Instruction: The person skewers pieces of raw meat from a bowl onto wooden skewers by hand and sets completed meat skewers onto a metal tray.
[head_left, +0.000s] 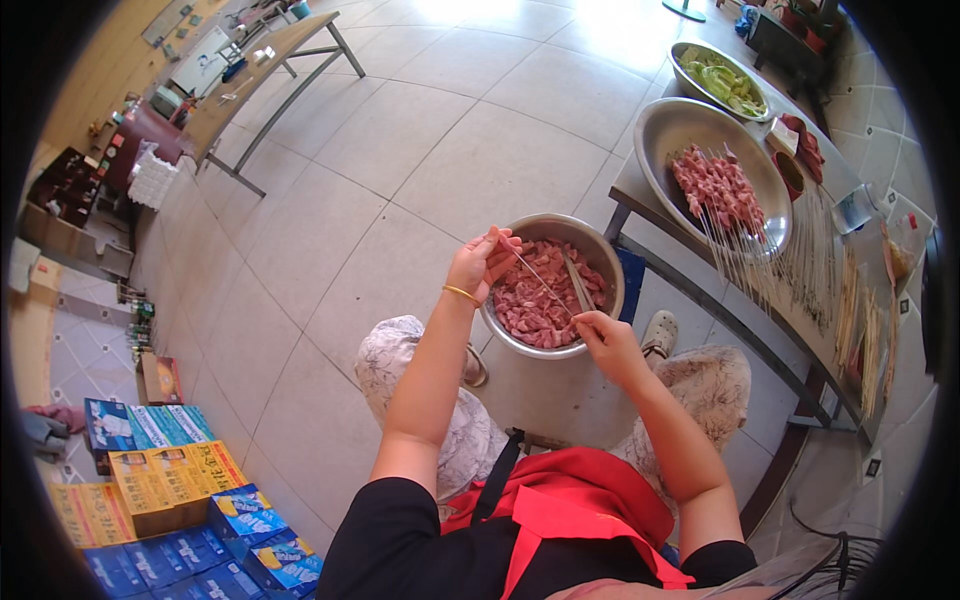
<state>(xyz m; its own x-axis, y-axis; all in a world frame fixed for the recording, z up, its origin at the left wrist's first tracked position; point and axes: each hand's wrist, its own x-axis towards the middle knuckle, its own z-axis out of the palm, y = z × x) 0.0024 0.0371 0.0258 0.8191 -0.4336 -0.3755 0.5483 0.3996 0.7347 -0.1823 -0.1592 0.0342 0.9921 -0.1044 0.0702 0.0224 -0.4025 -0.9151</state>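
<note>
Between my knees stands a round metal basin (616, 300) filled with pieces of raw meat (536, 304). Over its left rim, my left hand (484, 259) pinches a piece of meat (508, 243) at the far end of a thin skewer (541, 280). The skewer slants down across the basin to my right hand (606, 341), whose fingertips grip its near end at the lower right rim. Several more skewers (576, 279) lie together on the meat inside the basin.
On the right-hand table (637, 199), a large metal bowl (652, 135) holds loaded meat skewers (716, 187). Loose metal skewers (806, 259), wooden sticks (868, 337) and a bowl of leafy greens (720, 79) are there too. Stacked cartons (172, 480) stand at lower left; a long table (262, 75) is beyond.
</note>
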